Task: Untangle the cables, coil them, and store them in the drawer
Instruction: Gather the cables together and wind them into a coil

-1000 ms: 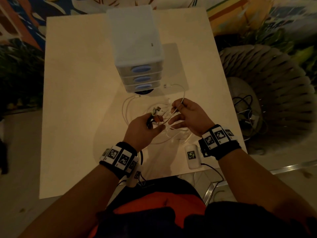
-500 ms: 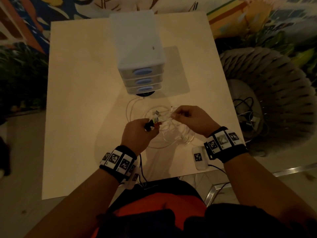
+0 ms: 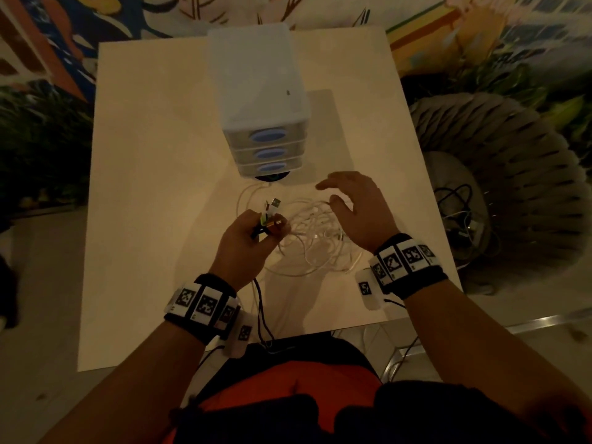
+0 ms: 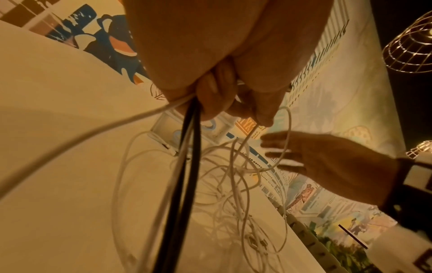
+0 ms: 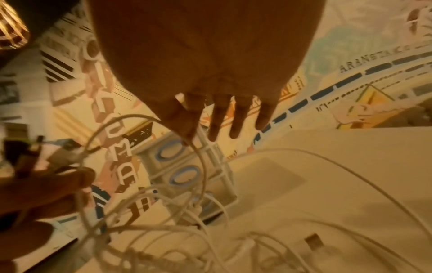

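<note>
A tangle of white cables (image 3: 312, 233) lies on the pale table (image 3: 153, 193) in front of a small white drawer unit (image 3: 256, 91) with three shut drawers with blue handles. My left hand (image 3: 246, 238) grips a bunch of cable ends and plugs (image 3: 272, 216), with a black cable (image 4: 189, 166) and white strands hanging from its fist (image 4: 222, 99). My right hand (image 3: 358, 209) hovers over the tangle's right side with fingers (image 5: 217, 118) spread and straight, holding nothing. One white loop (image 5: 163, 129) crosses just below its thumb.
A loose USB plug (image 5: 314, 242) lies on the table under my right wrist. A woven grey chair (image 3: 499, 187) with dark cables on its seat stands right of the table. The table's near edge is at my waist.
My right hand let go of the white strands it was pinching, opened, and moved right and away. My left hand kept its grip on the plug ends. The tangle dropped to the table.
</note>
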A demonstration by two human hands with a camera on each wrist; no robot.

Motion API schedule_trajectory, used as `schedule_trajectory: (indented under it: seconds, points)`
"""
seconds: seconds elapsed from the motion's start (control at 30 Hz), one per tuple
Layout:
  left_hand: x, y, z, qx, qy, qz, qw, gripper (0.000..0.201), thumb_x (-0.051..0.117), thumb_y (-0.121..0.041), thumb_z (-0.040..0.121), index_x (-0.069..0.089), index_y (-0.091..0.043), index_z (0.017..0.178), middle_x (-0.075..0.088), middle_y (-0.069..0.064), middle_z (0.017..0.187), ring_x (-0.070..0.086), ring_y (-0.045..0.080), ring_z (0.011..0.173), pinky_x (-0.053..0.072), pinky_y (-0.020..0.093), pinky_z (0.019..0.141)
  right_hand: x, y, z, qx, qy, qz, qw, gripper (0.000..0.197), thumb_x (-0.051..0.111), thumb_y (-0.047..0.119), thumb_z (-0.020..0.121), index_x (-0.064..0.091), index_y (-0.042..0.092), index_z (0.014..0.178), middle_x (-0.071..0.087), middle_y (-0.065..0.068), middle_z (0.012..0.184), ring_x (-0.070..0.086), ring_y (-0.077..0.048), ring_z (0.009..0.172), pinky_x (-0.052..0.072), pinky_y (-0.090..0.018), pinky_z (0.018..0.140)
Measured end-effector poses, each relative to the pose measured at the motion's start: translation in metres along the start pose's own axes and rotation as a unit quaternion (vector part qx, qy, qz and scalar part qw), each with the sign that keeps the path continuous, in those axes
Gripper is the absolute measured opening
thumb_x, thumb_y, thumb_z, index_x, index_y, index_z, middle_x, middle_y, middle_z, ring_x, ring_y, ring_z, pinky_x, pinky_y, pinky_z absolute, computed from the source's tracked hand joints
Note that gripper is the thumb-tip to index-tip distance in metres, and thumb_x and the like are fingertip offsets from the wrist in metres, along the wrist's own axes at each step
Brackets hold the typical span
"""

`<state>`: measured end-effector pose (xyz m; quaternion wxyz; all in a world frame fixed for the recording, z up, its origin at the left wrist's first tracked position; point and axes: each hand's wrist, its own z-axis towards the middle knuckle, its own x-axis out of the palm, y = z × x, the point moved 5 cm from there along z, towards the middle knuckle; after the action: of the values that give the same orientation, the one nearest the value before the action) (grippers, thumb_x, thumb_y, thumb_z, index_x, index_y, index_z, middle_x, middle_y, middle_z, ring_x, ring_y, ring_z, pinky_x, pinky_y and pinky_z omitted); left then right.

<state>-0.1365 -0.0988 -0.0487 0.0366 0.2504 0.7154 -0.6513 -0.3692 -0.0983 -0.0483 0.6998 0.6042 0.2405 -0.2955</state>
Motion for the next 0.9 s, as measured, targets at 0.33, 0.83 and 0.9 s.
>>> schedule_trajectory:
  seconds: [0.33,0.83,0.9]
  points:
    - [0.001,-0.005,0.008,0.001,0.022,-0.002,1.000,0.006,0.054,-0.017,0.103,0.059,-0.016,0.106,0.066,-0.019,0.096,0.063,-0.009,0.096,0.048,0.013,0.085,-0.008,0.030,0.007,0.071,0.178,0.058,0.980,0.033,0.049,0.056,0.099,0.060,0.027,0.088,0.066,-0.011,0.076,0.060,-0.017,0.065,0.051,-0.038,0.067]
    - [-0.009,0.002,0.012,-0.058,0.042,-0.004,0.997,0.004,0.072,-0.023,0.093,0.075,-0.026,0.092,0.075,-0.018,0.091,0.065,-0.013,0.082,0.044,0.004,0.075,-0.020,0.014,0.017,0.124,0.098,0.155,0.975,0.037,0.051,0.040,0.100,0.061,0.008,0.085,0.052,0.013,0.061,0.047,-0.003,0.053,0.038,-0.029,0.059]
    - [-0.011,-0.001,0.013,-0.061,0.033,-0.041,0.997,0.007,0.071,-0.017,0.093,0.077,-0.021,0.093,0.077,-0.019,0.089,0.067,-0.011,0.091,0.044,0.002,0.081,-0.007,0.020,0.011,0.103,0.186,0.086,0.973,0.015,0.066,0.034,0.095,0.070,0.020,0.092,0.060,0.013,0.066,0.053,0.000,0.058,0.040,-0.021,0.062]
